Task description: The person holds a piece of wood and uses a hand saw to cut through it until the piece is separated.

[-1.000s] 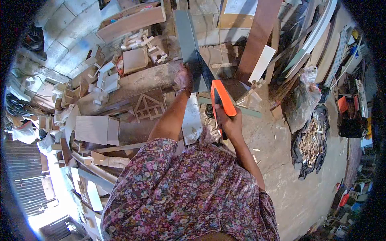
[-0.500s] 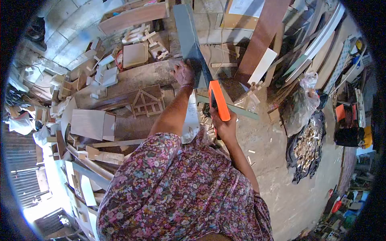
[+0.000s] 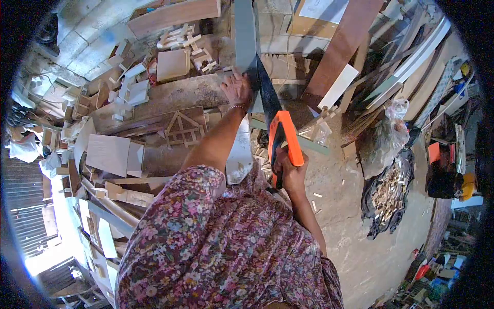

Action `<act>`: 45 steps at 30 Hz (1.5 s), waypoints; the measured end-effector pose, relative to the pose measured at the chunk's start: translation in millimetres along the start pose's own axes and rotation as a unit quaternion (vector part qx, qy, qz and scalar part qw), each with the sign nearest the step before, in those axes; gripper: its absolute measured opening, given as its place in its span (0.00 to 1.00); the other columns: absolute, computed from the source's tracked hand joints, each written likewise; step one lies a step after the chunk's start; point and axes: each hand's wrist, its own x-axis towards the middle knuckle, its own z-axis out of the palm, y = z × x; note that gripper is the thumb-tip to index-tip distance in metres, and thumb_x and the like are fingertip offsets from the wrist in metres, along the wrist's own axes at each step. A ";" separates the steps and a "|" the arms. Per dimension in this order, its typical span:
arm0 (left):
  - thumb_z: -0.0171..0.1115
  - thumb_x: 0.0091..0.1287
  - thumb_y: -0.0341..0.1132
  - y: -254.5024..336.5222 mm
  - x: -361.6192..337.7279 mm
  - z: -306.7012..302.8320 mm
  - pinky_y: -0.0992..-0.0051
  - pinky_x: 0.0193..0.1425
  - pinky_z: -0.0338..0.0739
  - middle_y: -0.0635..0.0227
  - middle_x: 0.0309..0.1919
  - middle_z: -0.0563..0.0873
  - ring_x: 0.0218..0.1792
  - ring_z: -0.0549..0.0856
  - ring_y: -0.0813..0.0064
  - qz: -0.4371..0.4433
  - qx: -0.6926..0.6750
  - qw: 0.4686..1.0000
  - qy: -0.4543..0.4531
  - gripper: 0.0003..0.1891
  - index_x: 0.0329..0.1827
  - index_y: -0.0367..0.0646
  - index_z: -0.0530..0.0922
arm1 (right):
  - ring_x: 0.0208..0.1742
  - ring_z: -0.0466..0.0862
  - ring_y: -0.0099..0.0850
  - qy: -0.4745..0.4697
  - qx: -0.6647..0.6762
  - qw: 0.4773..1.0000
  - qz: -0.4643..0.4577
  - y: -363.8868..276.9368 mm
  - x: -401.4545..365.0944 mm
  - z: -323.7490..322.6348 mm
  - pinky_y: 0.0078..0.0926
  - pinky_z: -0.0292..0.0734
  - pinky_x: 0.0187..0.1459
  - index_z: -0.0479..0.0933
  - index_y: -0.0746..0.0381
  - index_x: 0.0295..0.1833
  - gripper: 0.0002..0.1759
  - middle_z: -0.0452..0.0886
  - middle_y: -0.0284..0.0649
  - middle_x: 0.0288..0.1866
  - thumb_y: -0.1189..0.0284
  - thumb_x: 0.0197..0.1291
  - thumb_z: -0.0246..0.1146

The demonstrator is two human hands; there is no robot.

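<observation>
My right hand [image 3: 291, 169] is wrapped round the orange handle [image 3: 288, 135] of a handsaw. The dark saw blade [image 3: 268, 92] points away from me, along the right edge of a long grey board [image 3: 245, 36]. My left hand [image 3: 238, 90] rests at the board's left side with its fingers spread, though its inner edge is in shadow. Under the board runs a worn wooden bench [image 3: 200, 92]. A small triangular wooden frame [image 3: 182, 129] lies left of my left forearm.
Small wooden pieces [image 3: 198, 54] and a pale box [image 3: 110, 154] lie to the left. A wide brown plank [image 3: 342, 51] leans at the back right. A black bag of wood offcuts [image 3: 391, 190] sits on the floor at right, near a clear plastic bag [image 3: 388, 139].
The saw handle and my right hand have come back toward me and slightly right. The view has shifted a little; the grey board now appears more upright. My left hand stays beside it.
</observation>
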 end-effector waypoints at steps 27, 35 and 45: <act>0.42 0.62 0.39 -5.1 -6.3 11.4 0.62 0.44 0.59 0.59 0.26 0.81 0.42 0.74 0.63 0.012 -0.005 0.999 -0.041 0.11 0.36 0.42 0.69 | 0.18 0.64 0.17 0.004 0.027 0.998 -0.053 35.4 77.6 30.7 0.17 0.58 0.18 0.68 0.63 0.22 0.09 0.67 0.28 0.17 0.76 0.49 0.59; 0.41 0.64 0.42 -1.7 -11.0 21.7 0.57 0.45 0.59 0.58 0.25 0.81 0.43 0.73 0.62 -0.033 0.008 0.999 -0.006 0.14 0.40 0.41 0.69 | 0.14 0.64 0.18 -0.004 -0.066 0.996 -0.057 27.5 10.2 1.1 0.17 0.58 0.16 0.65 0.62 0.21 0.10 0.65 0.30 0.14 0.75 0.51 0.58; 0.43 0.63 0.39 0.3 -11.9 9.6 0.55 0.48 0.59 0.56 0.24 0.81 0.48 0.72 0.57 -0.004 0.011 1.000 -0.005 0.12 0.41 0.40 0.68 | 0.15 0.63 0.18 -0.012 0.063 0.996 -0.055 36.7 86.7 32.2 0.18 0.57 0.17 0.63 0.61 0.19 0.13 0.64 0.30 0.14 0.72 0.51 0.57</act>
